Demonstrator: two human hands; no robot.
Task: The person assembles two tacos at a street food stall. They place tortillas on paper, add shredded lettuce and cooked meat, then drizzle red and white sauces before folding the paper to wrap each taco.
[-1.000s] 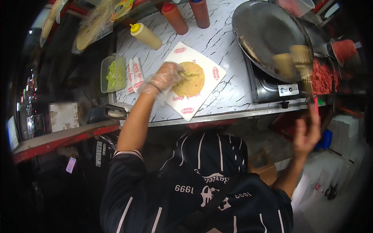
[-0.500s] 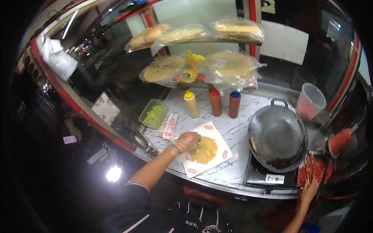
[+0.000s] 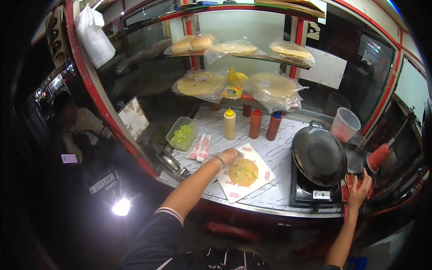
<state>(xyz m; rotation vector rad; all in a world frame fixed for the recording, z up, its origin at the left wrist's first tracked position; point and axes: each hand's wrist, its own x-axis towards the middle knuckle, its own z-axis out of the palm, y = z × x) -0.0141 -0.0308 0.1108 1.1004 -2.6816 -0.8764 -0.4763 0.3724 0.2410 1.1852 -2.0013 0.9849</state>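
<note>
My left hand [image 3: 226, 157], in a clear plastic glove, is over the upper left edge of a round flatbread [image 3: 244, 173]. Its fingers point away from me and partly hide each other; whether they hold anything is unclear. Shredded lettuce [image 3: 245, 169] lies across the bread, which rests on white printed paper [image 3: 235, 194]. Far to the right, my bare right hand [image 3: 358, 191] is closed around tongs, mostly hidden now, over shredded red meat [image 3: 345, 189] beside the stove. A plastic tub [image 3: 176, 145] holding more lettuce [image 3: 183, 133] stands left of the paper.
A black wok [image 3: 318, 155] sits on the stove [image 3: 310, 193]. Behind the paper stand a pale sauce bottle [image 3: 229, 125] and two red ones [image 3: 255, 124]. Bagged flatbreads [image 3: 200, 84] and buns [image 3: 192, 43] fill the shelves. A clear tub [image 3: 346, 123] stands behind the wok.
The view has shifted. My left hand has drawn back from the bread's middle to its upper left edge. My right hand has reached farther forward over the meat, covering the tongs.
</note>
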